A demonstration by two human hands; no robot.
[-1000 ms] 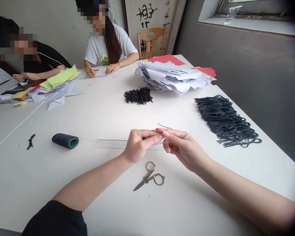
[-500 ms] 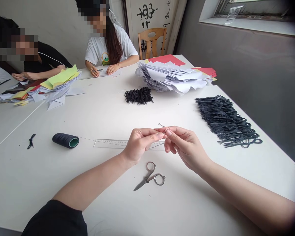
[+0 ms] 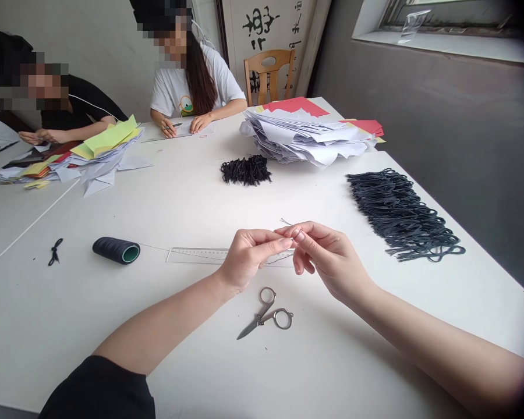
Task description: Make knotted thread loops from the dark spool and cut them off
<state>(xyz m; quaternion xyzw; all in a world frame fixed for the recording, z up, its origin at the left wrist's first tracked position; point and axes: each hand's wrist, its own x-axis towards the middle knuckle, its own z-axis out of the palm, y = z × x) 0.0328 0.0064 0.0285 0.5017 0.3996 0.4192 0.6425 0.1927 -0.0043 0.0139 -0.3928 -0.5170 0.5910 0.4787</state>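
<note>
My left hand (image 3: 248, 259) and my right hand (image 3: 325, 259) meet above a clear plastic ruler (image 3: 196, 255), their fingertips pinching a thin dark thread (image 3: 286, 222) whose short ends stick up. A fine line runs from a dark thread spool (image 3: 116, 250) towards the hands. Steel folding scissors (image 3: 266, 314) lie below my hands, touching neither. To the right lies a wide bundle of black elastic loops (image 3: 402, 215). A smaller black tangled pile (image 3: 245, 170) sits farther ahead.
Two seated people share the white table (image 3: 48, 314), one holding a pen (image 3: 173, 124). Stacks of folded paper (image 3: 305, 137) and coloured paper (image 3: 82, 160) stand at the back. A short black cord (image 3: 55, 252) lies at left. The table's right edge (image 3: 475, 244) drops away.
Both hands have risen slightly, and my right hand's fingers have shifted on the thread. The co-worker at left has moved their hands a little.
</note>
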